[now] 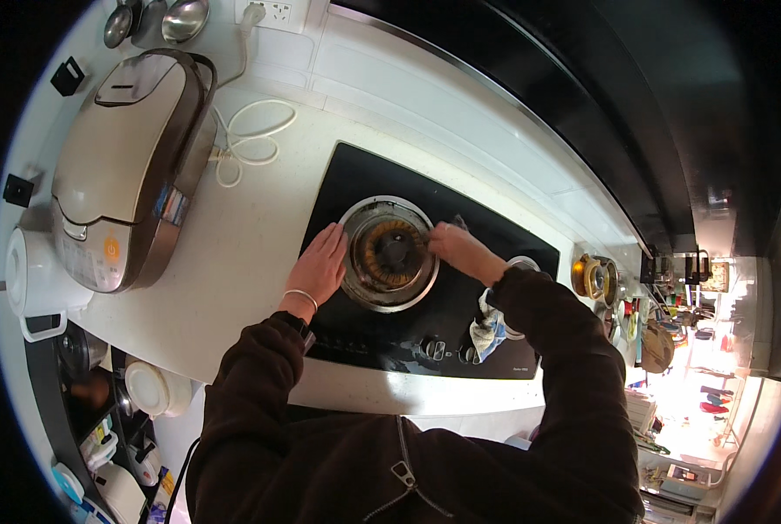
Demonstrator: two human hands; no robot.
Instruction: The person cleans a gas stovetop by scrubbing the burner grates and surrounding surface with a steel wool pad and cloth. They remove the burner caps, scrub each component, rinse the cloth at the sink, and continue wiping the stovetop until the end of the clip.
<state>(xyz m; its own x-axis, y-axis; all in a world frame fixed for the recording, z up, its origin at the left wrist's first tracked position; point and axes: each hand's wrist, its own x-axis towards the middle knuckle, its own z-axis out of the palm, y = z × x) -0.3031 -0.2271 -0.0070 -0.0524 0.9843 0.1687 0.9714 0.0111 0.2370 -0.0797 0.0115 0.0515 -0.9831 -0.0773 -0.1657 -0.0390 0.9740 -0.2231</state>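
Note:
A gas burner with a round metal drip ring (390,306) is set in the black glass cooktop (377,170). Its brownish grooved burner head (378,259) and dark centre cap (400,252) look stained. My left hand (321,262) lies with straight fingers against the ring's left edge, holding nothing. At the ring's right edge, my right hand (462,247) has bent fingers. A dark grey tuft, apparently a wire scourer (460,223), sticks out behind it; the rest is hidden. A blue-and-white cloth (488,327) lies crumpled beside my right forearm, partly over a control knob (471,355).
A rice cooker (122,164) stands on the left counter (233,255), its white cord (259,134) looped behind it. Near its front is a white pitcher (40,281). A second burner's ring (524,263) is partly under my right sleeve. The black range hood (560,78) overhangs the back.

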